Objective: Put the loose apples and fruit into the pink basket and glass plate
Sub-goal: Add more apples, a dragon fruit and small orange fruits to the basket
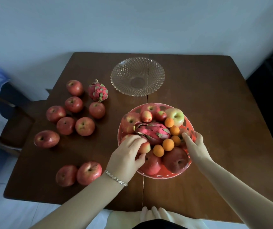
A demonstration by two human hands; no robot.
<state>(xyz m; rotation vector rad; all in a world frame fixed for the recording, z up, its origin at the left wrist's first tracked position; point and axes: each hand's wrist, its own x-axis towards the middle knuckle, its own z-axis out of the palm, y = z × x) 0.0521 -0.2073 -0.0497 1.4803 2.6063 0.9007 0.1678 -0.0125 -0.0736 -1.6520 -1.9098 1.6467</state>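
Pink basket [163, 173]: left hand [127, 156] pinching small apple [144, 147]; right hand [195, 144] gripping rim; nine loose apples.

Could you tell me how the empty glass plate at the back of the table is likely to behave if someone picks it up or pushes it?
The glass plate looks rigid and probably breakable, being clear cut glass. Its wide, shallow shape on a small centre base suggests that pressing the rim might tip it. On the smooth wooden table it would likely slide rather than roll.

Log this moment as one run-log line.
left hand: on small red fruit in pink basket | right hand: at basket's right rim | glass plate: empty | loose apples: on table
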